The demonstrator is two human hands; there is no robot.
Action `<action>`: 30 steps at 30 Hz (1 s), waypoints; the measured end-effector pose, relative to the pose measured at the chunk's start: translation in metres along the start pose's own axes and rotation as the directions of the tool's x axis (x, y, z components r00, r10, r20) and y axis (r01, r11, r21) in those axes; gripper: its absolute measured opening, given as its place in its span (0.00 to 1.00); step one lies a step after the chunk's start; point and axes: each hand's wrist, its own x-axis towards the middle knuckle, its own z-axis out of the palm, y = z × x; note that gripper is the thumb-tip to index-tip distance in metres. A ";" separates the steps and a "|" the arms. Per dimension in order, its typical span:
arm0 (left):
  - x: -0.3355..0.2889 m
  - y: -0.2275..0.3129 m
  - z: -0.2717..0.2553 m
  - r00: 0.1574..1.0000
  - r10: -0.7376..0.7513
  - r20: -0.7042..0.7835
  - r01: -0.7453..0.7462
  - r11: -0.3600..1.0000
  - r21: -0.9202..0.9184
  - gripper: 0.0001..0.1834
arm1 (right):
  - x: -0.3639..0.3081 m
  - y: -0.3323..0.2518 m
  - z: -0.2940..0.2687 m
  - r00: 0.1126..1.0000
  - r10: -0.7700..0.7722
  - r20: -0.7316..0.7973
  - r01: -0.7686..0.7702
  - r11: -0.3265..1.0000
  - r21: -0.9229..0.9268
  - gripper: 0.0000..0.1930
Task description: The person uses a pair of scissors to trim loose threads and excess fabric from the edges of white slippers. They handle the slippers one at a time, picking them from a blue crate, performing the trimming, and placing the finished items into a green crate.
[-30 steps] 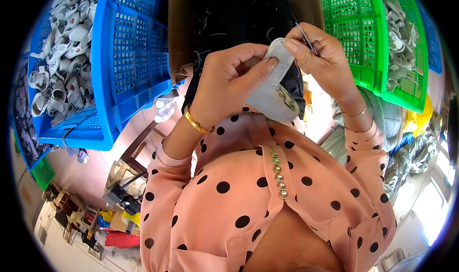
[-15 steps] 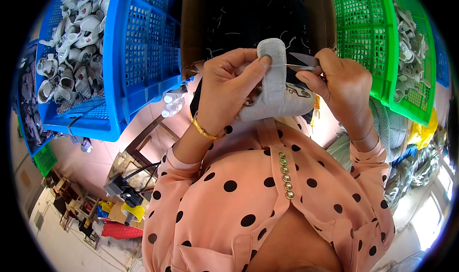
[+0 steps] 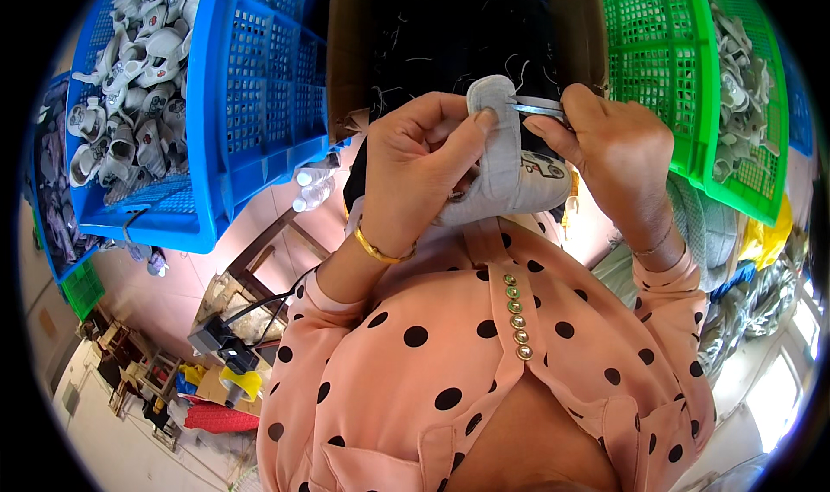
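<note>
My left hand is closed on a small light grey fabric shoe upper, its thumb pressing a rounded flap that stands up at the top. A printed cartoon picture shows on the toe part at the right. My right hand grips small metal thread snips, their handles mostly hidden by the fingers. The blades lie nearly together, with their tips at the flap's right edge. A loose thread rises from the flap just above the tips.
Beyond my hands, a dark-lined box holds scattered white thread ends. A blue crate with many shoe uppers stands at left, and a green crate with more pale pieces at right. Clear plastic bottles are below the blue crate.
The snips' blades have come together from spread apart and moved slightly left and up to the flap's edge. My left hand and the shoe upper have shifted only slightly.
</note>
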 end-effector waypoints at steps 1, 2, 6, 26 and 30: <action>0.000 -0.001 0.000 1.000 0.007 -0.002 -0.007 1.000 -0.001 0.09 | 0.000 0.000 0.000 1.000 -0.006 -0.001 0.006 1.000 -0.007 0.21; -0.001 -0.001 0.001 1.000 0.005 -0.011 -0.005 1.000 0.001 0.09 | 0.000 0.000 0.000 1.000 -0.012 -0.002 0.012 1.000 -0.014 0.21; -0.002 0.000 0.004 0.999 0.021 -0.035 -0.021 1.000 0.001 0.10 | 0.000 0.000 -0.001 1.000 -0.012 0.015 0.012 1.000 -0.027 0.21; 0.001 -0.008 0.001 0.999 0.025 -0.043 -0.027 0.999 -0.045 0.10 | -0.001 0.007 0.008 1.000 0.021 -0.015 -0.020 0.997 0.072 0.21; -0.002 -0.003 0.003 0.998 0.033 -0.045 -0.033 0.999 -0.017 0.10 | 0.002 0.006 0.002 1.000 0.005 -0.013 -0.005 0.999 0.050 0.21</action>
